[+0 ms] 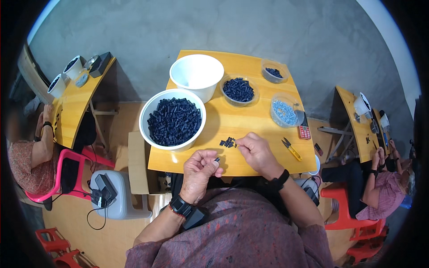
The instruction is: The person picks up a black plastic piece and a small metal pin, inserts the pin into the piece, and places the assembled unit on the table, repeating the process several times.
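My left hand (pixel 200 173) is at the table's near edge, its thumb and fingers closed on a small black plastic piece (pixel 217 160). Over the tabletop to its right, my right hand (pixel 256 152) is pinched closed beside a little pile of black pieces (pixel 227 142); what its fingertips hold, if anything, is too small to make out. Close to my left hand stands a white bucket (pixel 142 120) filled with small black tubular pieces (pixel 174 121). Yellow-handled thread snips (pixel 292 150) lie to the right of my right hand.
A second white bucket (pixel 196 71) stands farther back. Clear tubs hold dark pieces (pixel 238 89), more dark pieces (pixel 273 72) and light blue pieces (pixel 284 111). A red phone (pixel 304 131) lies at the right edge. A cardboard box (pixel 137 163) sits below left. People work at tables either side.
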A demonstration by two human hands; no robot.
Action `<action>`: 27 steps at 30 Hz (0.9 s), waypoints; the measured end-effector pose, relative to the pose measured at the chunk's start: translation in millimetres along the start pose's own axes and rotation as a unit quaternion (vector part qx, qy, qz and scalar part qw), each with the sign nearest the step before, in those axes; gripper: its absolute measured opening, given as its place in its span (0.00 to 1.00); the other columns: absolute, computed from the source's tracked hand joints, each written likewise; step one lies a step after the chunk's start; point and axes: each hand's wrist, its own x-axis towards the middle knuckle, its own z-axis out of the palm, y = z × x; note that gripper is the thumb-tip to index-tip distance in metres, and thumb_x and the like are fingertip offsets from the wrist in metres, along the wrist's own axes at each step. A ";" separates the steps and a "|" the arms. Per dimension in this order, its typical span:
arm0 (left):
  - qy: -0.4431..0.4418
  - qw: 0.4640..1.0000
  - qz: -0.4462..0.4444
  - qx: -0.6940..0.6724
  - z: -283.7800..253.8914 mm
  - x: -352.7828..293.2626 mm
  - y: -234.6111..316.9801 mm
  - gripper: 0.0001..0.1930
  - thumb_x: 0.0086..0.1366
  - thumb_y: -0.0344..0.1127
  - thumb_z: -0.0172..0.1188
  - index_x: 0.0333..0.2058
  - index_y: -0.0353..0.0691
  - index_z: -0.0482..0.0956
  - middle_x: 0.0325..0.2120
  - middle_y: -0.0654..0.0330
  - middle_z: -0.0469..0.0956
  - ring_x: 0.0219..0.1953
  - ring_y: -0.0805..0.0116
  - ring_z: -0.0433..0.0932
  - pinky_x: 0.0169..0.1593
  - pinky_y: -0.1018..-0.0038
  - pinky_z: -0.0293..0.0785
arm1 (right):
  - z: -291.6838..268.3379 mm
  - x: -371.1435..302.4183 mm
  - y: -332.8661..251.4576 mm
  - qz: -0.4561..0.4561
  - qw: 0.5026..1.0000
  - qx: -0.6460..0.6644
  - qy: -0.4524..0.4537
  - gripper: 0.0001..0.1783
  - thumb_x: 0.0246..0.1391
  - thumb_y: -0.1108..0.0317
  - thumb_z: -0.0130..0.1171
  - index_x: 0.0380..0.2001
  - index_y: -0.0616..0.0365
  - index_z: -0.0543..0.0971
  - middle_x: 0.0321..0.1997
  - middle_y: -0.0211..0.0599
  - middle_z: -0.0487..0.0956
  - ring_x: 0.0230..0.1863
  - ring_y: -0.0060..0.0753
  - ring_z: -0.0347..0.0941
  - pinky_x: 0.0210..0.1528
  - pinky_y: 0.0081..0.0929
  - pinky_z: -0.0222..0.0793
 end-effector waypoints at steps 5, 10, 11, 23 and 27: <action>-0.029 0.999 -0.021 0.026 -10.1 1.9 -8.4 0.07 0.66 0.21 0.58 0.43 0.33 0.75 0.31 0.58 0.81 0.29 0.70 0.82 0.34 0.76 0.81 | 0.8 3.8 -1.9 -0.019 0.999 -0.035 -0.025 0.01 0.52 0.78 0.59 0.30 0.64 0.79 0.30 0.48 0.74 0.34 0.52 0.74 0.37 0.41 0.70; -0.026 0.999 -0.022 0.011 -9.5 2.0 -6.2 0.06 0.67 0.22 0.58 0.41 0.33 0.76 0.31 0.57 0.81 0.29 0.70 0.82 0.34 0.76 0.81 | -3.0 0.9 3.9 -0.059 0.991 -0.099 -0.061 0.02 0.54 0.77 0.59 0.32 0.63 0.78 0.32 0.47 0.74 0.34 0.51 0.74 0.35 0.39 0.70; -0.022 0.999 -0.029 0.013 -8.0 1.9 -5.4 0.05 0.67 0.22 0.57 0.41 0.32 0.75 0.30 0.57 0.80 0.29 0.72 0.81 0.34 0.77 0.80 | -2.6 -0.6 4.7 -0.062 0.988 -0.123 -0.071 0.01 0.54 0.77 0.59 0.31 0.62 0.77 0.32 0.48 0.73 0.34 0.52 0.73 0.35 0.41 0.70; -0.057 0.998 -0.031 0.025 -11.9 3.2 -8.5 0.06 0.67 0.26 0.60 0.41 0.34 0.75 0.32 0.58 0.80 0.29 0.72 0.81 0.35 0.77 0.80 | -9.0 -17.4 -37.5 0.065 0.992 0.110 -0.021 0.03 0.58 0.78 0.59 0.35 0.64 0.76 0.32 0.41 0.78 0.31 0.34 0.77 0.34 0.28 0.73; -0.074 0.996 -0.039 0.015 -8.8 1.6 -6.2 0.06 0.67 0.27 0.61 0.41 0.35 0.76 0.31 0.60 0.80 0.30 0.73 0.81 0.35 0.78 0.80 | -8.1 -12.4 -52.8 0.150 0.948 0.276 -0.049 0.05 0.59 0.78 0.59 0.39 0.66 0.78 0.31 0.29 0.78 0.32 0.16 0.75 0.35 0.19 0.74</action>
